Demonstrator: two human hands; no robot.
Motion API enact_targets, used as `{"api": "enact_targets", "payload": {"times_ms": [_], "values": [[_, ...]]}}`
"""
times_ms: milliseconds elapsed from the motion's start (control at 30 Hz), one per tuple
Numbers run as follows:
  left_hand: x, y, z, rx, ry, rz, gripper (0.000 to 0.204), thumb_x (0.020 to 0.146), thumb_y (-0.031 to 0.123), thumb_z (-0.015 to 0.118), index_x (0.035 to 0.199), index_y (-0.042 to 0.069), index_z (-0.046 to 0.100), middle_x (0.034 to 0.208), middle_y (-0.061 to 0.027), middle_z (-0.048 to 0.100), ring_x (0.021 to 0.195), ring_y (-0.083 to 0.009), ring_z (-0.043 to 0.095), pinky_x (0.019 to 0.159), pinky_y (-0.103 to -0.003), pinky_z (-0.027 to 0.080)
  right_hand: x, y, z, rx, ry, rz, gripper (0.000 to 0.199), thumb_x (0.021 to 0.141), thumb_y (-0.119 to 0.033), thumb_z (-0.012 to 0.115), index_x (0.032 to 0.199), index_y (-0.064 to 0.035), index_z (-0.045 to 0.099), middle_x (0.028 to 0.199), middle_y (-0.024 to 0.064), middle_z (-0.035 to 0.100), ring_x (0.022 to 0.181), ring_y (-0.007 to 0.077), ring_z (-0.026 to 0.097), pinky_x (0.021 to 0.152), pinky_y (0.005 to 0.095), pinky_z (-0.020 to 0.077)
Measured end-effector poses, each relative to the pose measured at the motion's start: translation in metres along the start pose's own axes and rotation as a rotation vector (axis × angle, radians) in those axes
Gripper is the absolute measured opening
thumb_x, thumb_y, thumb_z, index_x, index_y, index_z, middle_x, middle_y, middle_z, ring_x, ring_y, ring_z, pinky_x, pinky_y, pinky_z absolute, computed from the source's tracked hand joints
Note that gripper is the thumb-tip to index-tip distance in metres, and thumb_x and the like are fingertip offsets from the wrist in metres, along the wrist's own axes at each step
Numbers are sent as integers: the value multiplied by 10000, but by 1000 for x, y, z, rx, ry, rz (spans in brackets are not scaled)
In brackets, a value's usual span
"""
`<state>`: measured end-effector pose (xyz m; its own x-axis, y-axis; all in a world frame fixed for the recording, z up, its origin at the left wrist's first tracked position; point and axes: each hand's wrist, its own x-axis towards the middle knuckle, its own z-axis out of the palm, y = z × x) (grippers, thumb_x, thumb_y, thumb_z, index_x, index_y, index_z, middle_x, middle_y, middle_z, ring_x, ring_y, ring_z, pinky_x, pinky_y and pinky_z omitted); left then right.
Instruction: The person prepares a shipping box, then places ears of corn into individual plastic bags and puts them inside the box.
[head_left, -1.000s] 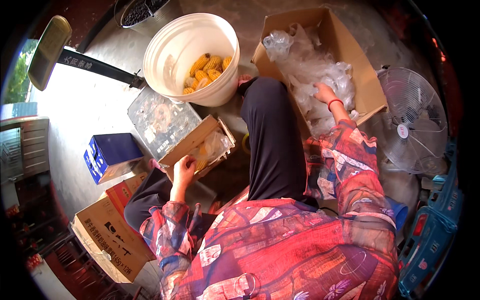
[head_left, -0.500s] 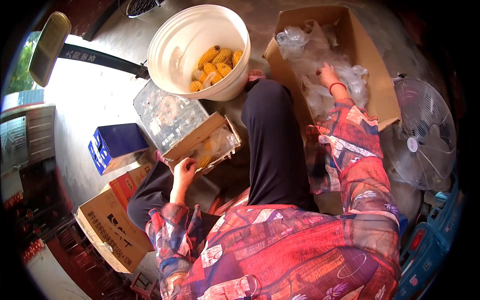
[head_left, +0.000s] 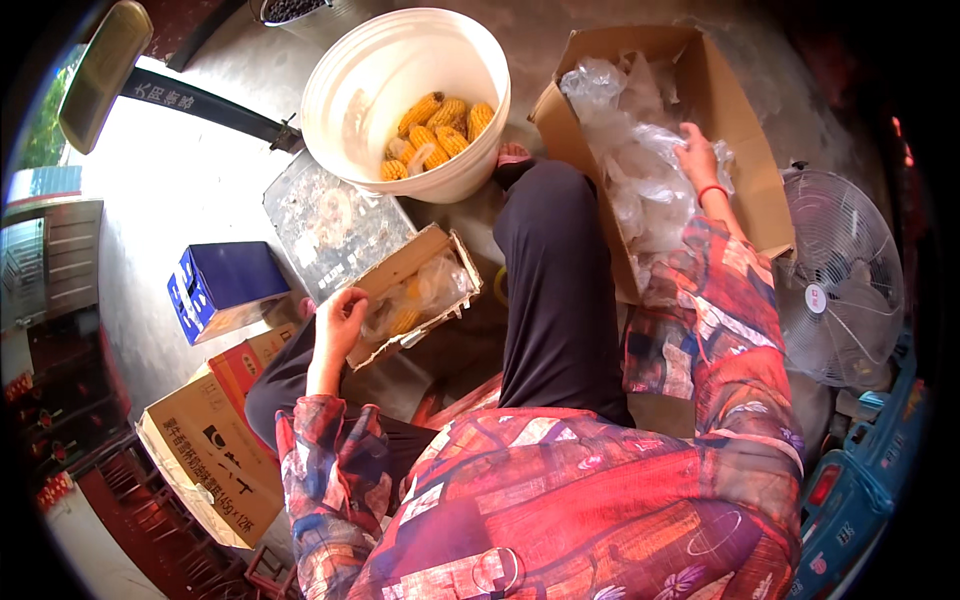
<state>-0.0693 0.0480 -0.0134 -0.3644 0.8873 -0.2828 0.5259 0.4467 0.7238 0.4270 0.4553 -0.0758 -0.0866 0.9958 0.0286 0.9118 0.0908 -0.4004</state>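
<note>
My right hand (head_left: pixel 697 158) is inside the large open cardboard box (head_left: pixel 748 150) on the right. Its fingers are closed on a clear plastic bag (head_left: pixel 650 140) in the crumpled heap there. My left hand (head_left: pixel 338 322) is beside the left end of a small open carton (head_left: pixel 400 268), its fingers curled together; whatever they may hold is hidden. Clear plastic and some yellow corn (head_left: pixel 406 321) lie in that carton. A white bucket (head_left: pixel 340 110) stands beyond it, with several yellow corn cobs (head_left: pixel 437 125) at its bottom.
A grey, worn box (head_left: pixel 330 225) lies behind the small carton. At left are a blue box (head_left: pixel 235 280) and a brown carton (head_left: pixel 215 455). An electric fan (head_left: pixel 835 275) stands right of the large box, with a blue plastic item (head_left: pixel 865 500) below it.
My right hand has moved farther into the large box and to the right, shifting the plastic. My left hand has risen slightly and moved left along the small carton's end.
</note>
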Motion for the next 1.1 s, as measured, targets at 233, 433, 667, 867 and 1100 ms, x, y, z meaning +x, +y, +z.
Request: {"api": "enact_targets", "payload": {"times_ms": [233, 433, 667, 867, 1100], "values": [[15, 27, -39, -15, 7, 85, 86, 784, 41, 582, 853, 7, 620, 661, 8, 566, 592, -48, 472, 559, -208, 413, 16, 46, -85, 1043, 37, 271, 219, 868, -210, 546, 936, -8, 594, 830, 45, 622, 740, 102, 575, 647, 258, 458], [27, 32, -54, -132, -16, 74, 110, 805, 70, 571, 889, 15, 616, 691, 13, 566, 626, -51, 480, 578, -209, 415, 22, -49, -144, 1319, -245, -35, 165, 892, -121, 491, 996, -16, 566, 918, 47, 619, 811, 105, 589, 740, 243, 481], [40, 61, -70, -537, -282, 40, 366, 862, 337, 546, 1072, 40, 590, 946, -43, 610, 875, -132, 557, 801, -284, 450, -37, -326, -90, 1408, -567, -351, 178, 829, -16, 531, 1005, -25, 556, 912, 7, 594, 841, 70, 550, 784, 219, 446], [41, 62, -69, -867, -230, 113, 525, 821, 425, 569, 1213, 84, 493, 1070, -34, 569, 987, -127, 504, 836, -288, 412, -131, -466, 23, 1330, -937, -464, 326, 781, -2, 585, 1092, -14, 491, 986, 31, 571, 887, 100, 542, 798, 244, 439], [58, 12, -42, -931, 156, -81, 365, 850, 375, 573, 990, 40, 612, 831, 18, 607, 741, -70, 540, 669, -228, 433, -174, -486, 63, 1159, -1129, -359, 329, 796, -7, 601, 1112, -9, 511, 1015, 33, 573, 911, 86, 538, 770, 209, 443]]}}
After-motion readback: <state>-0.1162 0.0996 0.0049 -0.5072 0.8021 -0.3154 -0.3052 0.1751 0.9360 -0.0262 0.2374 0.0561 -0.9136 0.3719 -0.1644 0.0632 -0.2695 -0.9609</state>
